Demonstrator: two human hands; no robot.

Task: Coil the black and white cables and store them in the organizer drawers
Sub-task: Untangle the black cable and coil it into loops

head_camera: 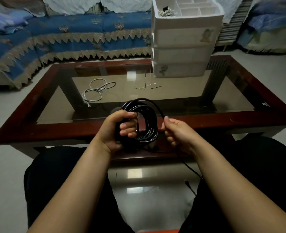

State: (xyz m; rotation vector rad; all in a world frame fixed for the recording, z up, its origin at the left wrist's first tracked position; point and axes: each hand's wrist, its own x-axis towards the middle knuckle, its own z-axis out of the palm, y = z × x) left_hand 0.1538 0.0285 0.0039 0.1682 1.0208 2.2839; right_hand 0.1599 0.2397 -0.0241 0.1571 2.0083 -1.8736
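The black cable (145, 121) is gathered into a bundle of several loops held upright above the near rail of the glass-topped coffee table (239, 118), with a loose tail running from the top loop, through the other hand, and down toward the floor, where its plug end (186, 182) lies between the person's knees. It looks light and springy: the smooth jacket will want to slide and the loops to fan open, so the sound hold is around the whole bundle on one side, with the free run guided close to the coil. The left hand (120, 130) does just that, fingers curled through the loops and thumb closed over them, forearm raised from the lap. The right hand (174, 132) pinches the free strand between thumb and fingers just beside the coil, though how firmly is hard to tell at this angle. Judging by the short tail left, the winding is nearly done. The white cable (95, 91) lies loosely looped on the glass, well apart from both hands, not yet coiled. The white organizer (186, 41) stands at the table's far edge with its drawers closed, and a pale bundle already sits in a top compartment. A few thin ties (147, 87) lie in front of it.
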